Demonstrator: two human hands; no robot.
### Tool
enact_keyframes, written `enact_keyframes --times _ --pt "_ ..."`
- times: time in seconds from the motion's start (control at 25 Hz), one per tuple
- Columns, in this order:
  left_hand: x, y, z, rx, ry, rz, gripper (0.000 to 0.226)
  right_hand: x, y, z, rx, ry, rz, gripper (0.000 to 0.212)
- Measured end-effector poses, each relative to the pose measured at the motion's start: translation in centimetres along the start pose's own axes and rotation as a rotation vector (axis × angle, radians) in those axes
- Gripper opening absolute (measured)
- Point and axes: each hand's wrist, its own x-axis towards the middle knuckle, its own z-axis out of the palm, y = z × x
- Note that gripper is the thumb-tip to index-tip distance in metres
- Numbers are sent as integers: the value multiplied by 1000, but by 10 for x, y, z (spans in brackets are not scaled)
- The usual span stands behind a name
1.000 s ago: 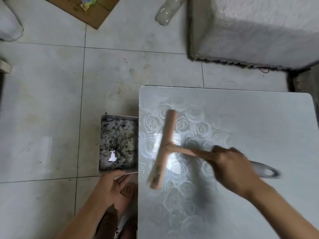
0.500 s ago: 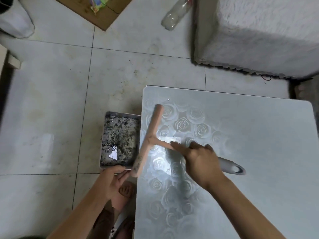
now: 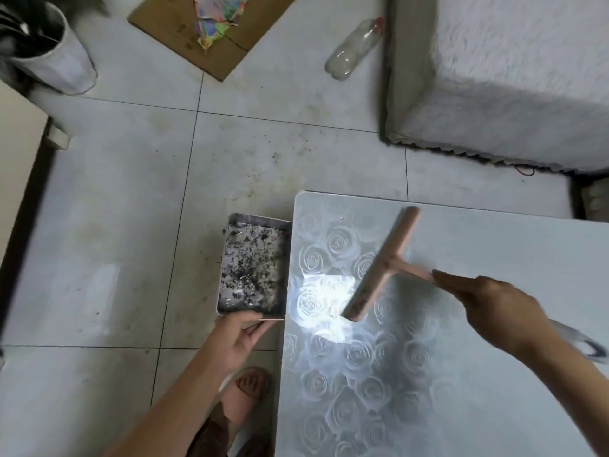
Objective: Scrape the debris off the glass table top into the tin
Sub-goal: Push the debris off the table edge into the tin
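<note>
Fingers [image 3: 456, 282] of the right hand [image 3: 497, 308] are curled round the handle of a pink scraper [image 3: 384, 262], its blade slanting over the glass surface [image 3: 510, 245] near the left edge; whether it touches cannot be told. The left hand [image 3: 235, 339] pinches the near rim of the tin [image 3: 257, 220], which sits against the surface's left edge towards the far corner and holds dark debris [image 3: 250, 275].

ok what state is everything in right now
rectangular metal tin, holds dark debris, held at the table edge by left hand
pink T-shaped scraper, gripped by right hand, away from that edge
rose-patterned glass table top, little debris visible
clear plastic bottle, lying on the floor
</note>
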Motion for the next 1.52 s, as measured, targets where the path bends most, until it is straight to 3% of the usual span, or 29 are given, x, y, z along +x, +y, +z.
enact_keyframes --times 0.24,0.36,0.52,0.68,0.84,1.0,1.16,1.4,1.52 --pt "24 23 21 4 -50 35 36 67 -111 9 129 43 -359 48" --pt "26 30 27 27 -67 42 34 80 -102 -13 93 150 -414 47" --pt "23 33 35 18 -40 18 32 82 -48 -44 -44 61 -196 46" --pt "18 35 40 7 -49 29 35 82 -109 -32 -33 17 -270 55" --pt "12 32 35 -23 -52 33 37 50 -149 -7 341 91 -187 56" --pt "0 34 20 3 -67 28 33 -21 -104 14 868 19 36 61" --pt "-26 39 -2 27 -63 79 47 -89 -56 48 994 33 221 59" --pt "-98 23 -31 66 -115 35 37 -187 -55 101 1027 34 337 51" --pt "-140 5 -51 147 -168 8 27 -245 -68 125 1184 -16 342 57"
